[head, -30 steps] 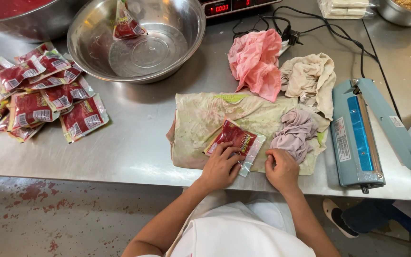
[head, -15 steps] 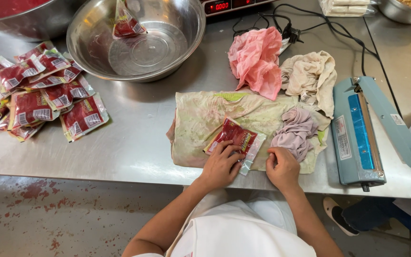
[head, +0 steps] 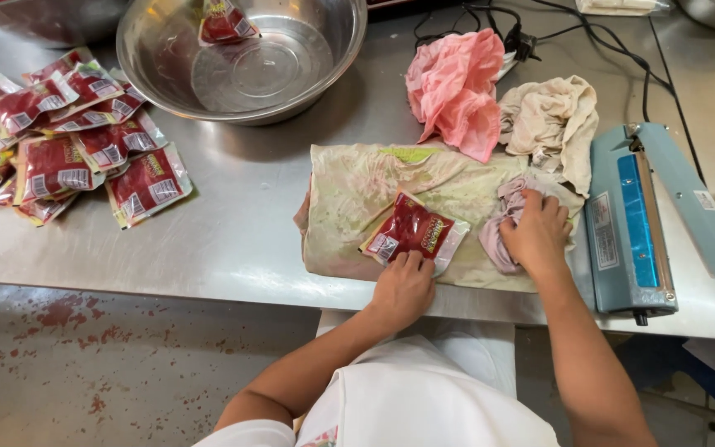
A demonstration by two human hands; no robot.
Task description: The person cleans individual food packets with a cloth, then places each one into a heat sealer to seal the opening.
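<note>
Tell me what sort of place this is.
Probably a small food-packing workspace: a steel table holds a pile of filled red sauce pouches, a big steel bowl and a blue heat sealer.

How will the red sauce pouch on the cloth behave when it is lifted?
The red pouch looks soft and full, so it would probably sag. Its glossy film may be slippery. The left hand touches its edge; it lies flat, so it is unlikely to roll.
</note>
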